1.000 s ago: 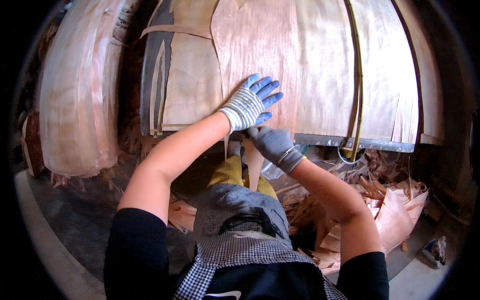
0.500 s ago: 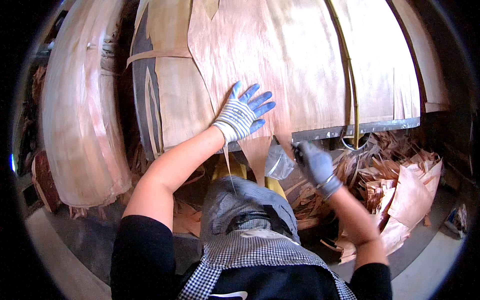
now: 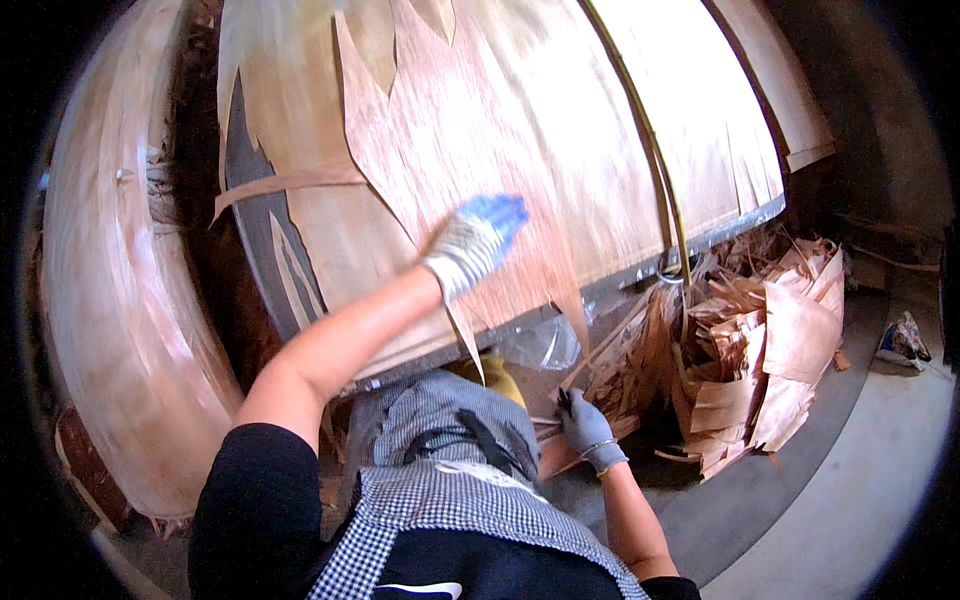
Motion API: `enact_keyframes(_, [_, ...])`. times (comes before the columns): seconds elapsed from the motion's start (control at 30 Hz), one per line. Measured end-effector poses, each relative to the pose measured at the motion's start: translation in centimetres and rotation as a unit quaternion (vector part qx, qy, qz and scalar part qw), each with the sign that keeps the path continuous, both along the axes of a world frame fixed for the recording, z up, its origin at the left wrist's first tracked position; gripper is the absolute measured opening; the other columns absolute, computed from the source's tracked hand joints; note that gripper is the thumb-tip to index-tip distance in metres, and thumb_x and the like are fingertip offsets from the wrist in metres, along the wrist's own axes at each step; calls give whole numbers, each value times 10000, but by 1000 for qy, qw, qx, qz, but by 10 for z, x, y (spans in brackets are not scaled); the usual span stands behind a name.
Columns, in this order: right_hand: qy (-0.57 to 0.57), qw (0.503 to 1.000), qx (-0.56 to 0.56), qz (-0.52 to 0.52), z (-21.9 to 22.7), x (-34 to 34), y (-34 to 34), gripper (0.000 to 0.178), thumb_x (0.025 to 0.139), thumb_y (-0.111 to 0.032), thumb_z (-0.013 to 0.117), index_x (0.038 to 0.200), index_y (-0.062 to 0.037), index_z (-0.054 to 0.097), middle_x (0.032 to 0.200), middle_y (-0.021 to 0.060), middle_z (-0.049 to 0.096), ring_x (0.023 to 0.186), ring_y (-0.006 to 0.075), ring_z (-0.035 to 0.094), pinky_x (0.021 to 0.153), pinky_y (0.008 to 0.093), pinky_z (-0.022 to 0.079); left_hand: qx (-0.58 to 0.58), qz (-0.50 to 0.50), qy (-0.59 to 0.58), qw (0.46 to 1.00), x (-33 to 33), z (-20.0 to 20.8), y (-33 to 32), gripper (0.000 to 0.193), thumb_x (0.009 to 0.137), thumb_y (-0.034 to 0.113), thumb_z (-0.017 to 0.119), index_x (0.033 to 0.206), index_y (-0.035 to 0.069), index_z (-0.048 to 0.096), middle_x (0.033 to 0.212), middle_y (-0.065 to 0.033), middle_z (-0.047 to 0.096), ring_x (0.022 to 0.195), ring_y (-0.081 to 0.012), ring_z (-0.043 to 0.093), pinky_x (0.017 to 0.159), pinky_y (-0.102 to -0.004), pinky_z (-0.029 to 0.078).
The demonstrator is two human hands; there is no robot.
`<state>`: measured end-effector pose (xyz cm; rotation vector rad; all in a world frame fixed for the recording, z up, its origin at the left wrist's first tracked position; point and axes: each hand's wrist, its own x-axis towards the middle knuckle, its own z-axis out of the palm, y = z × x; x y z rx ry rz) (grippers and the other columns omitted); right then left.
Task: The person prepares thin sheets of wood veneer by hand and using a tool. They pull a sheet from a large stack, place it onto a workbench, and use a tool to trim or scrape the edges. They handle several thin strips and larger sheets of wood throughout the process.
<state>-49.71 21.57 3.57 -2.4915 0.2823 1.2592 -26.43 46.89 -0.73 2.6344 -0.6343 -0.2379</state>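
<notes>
My left hand (image 3: pixel 480 240), in a striped glove with blue fingers, rests on a reddish wood veneer sheet (image 3: pixel 430 120), its fingers stretched out and slightly blurred. Pointed tongues of veneer (image 3: pixel 568 305) hang over the near edge of the dark bench (image 3: pixel 700 238). Below that edge, beside my apron, is my right hand (image 3: pixel 590 430) in a grey glove. Its fingers are curled and dark at the tips; whatever they hold is hard to make out against the veneer scraps. A clear plastic bag (image 3: pixel 545 345) hangs under the edge between my hands.
A thin yellowish pole (image 3: pixel 655 150) lies across the veneer. At the right, a large bundle of veneer scraps (image 3: pixel 760 350) stands on the floor. A tall veneer stack (image 3: pixel 110 300) rises at the left. A small crumpled packet (image 3: pixel 903 342) lies far right.
My right hand has dropped away from the bench edge, down toward my apron. A wide veneer tongue no longer hangs at the edge. The view has turned; my left hand stays on the sheet.
</notes>
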Motion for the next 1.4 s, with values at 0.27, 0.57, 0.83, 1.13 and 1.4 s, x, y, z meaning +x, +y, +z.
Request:
enact_keyframes(0.27, [-258, 936, 213, -111, -8, 206, 142, 272, 829, -166, 478, 1056, -23, 520, 906, 240, 578, 858, 375, 566, 722, 421, 448, -13, 65, -241, 968, 141, -32, 110, 400, 772, 55, 463, 1169, 78, 508, 1246, -112, 477, 1139, -274, 442, 990, -379, 320])
enact_keyframes(0.57, [-279, 959, -36, -23, -7, 381, 253, 310, 874, -228, 369, 1014, 10, 510, 950, 267, 592, 920, 390, 578, 786, 454, 452, 6, 108, -241, 965, 145, -30, 96, 452, 833, 118, 355, 1284, 112, 375, 1329, -89, 398, 1226, -266, 361, 1032, -391, 249])
enact_keyframes(0.83, [-197, 975, -49, 88, -11, 199, 204, 163, 860, -144, 385, 950, -20, 439, 751, 207, 628, 647, 366, 628, 541, 468, 494, 56, 97, -208, 972, 136, -21, 97, 525, 793, 390, 535, 1224, 98, 464, 1320, -86, 407, 1225, -290, 344, 1031, -422, 213])
enact_keyframes(1.13, [-212, 959, 0, 186, 6, 67, 81, 265, 835, -181, 434, 1077, -77, 422, 679, 166, 594, 557, 358, 587, 464, 474, 435, 81, 101, -170, 977, 136, -20, 101, 607, 759, 431, 570, 1248, 98, 436, 1345, -70, 372, 1253, -278, 306, 1046, -409, 185])
enact_keyframes(1.4, [-390, 890, -1, 235, -18, 365, 181, 164, 856, -212, 431, 897, -60, 476, 708, 206, 596, 660, 380, 594, 554, 469, 459, -29, 150, -75, 985, 141, 2, 91, 838, 641, 397, 697, 1334, 143, 302, 1347, -81, 370, 1245, -307, 320, 1045, -426, 202])
